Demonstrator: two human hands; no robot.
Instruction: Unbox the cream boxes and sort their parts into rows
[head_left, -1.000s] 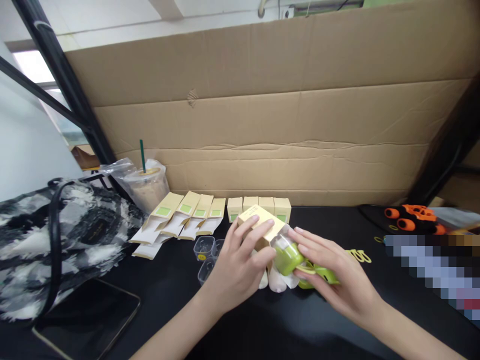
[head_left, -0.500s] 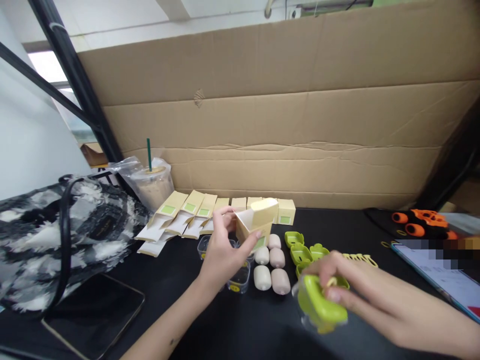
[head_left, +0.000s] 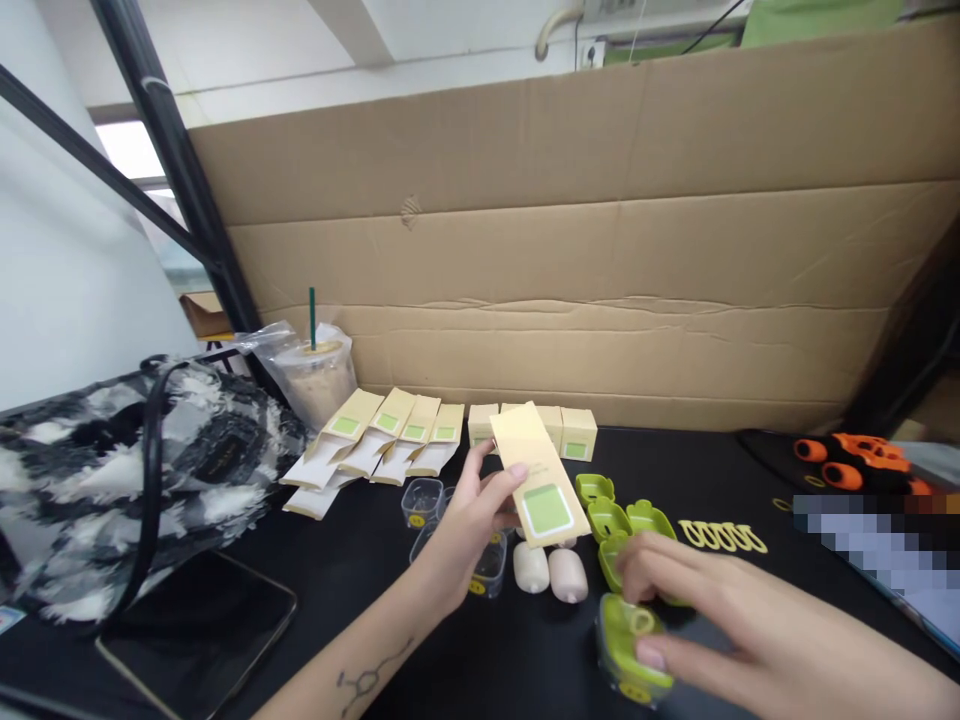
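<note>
At the far left, a black-and-white fringed bag (head_left: 217,460) stood on the black table (head_left: 337,620), with a dark flat device (head_left: 199,630) lying in front of it. Next to the bag stood a plastic-wrapped drink cup (head_left: 322,385) with a green straw. Flattened cartons (head_left: 360,425) lay beside the cup, overlapping, white flaps toward the person. Clear tubs (head_left: 422,500) were grouped near the left forearm, partly hidden by it.

The left hand (head_left: 469,530) gripped a pale yellow carton (head_left: 536,480) between thumb and fingers; the carton was tilted, green label facing the person. Behind it, boxes (head_left: 579,435) stood in a row by the cardboard panel (head_left: 600,250). Below it lay off-white and pinkish rounded pieces (head_left: 568,575).

Further right were green lids (head_left: 651,520), partly covered by the right hand (head_left: 646,622). That hand was curled over a green-lidded container (head_left: 622,645), thumb at the lid beside its pale ring; whether it gripped could not be determined. Yellow loops (head_left: 724,537) lay in a line beyond. At the far right were an orange-and-black toy vehicle (head_left: 862,455) and a partly pixelated screen (head_left: 885,570).
</note>
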